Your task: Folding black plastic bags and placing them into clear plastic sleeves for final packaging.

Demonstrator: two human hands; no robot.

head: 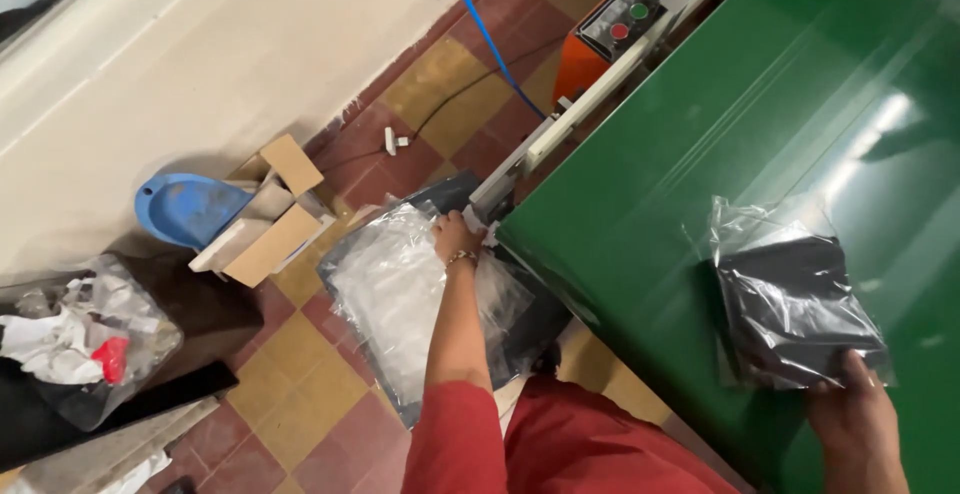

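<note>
Hands split: your right hand point(856, 416) pins the clear plastic bag with dark folded cloth point(795, 304) flat on the green conveyor belt point(690, 154), fingers closed on its edge; your left hand point(455, 236) reaches below the belt's end, pinching the stack of empty clear bags point(395, 294).

The premises were a small packing workshop. A green conveyor belt point(700, 154) with an orange push-button control box point(620, 29) stood on a tiled floor point(300, 414), beside stacked clear plastic bags point(400, 284).
</note>
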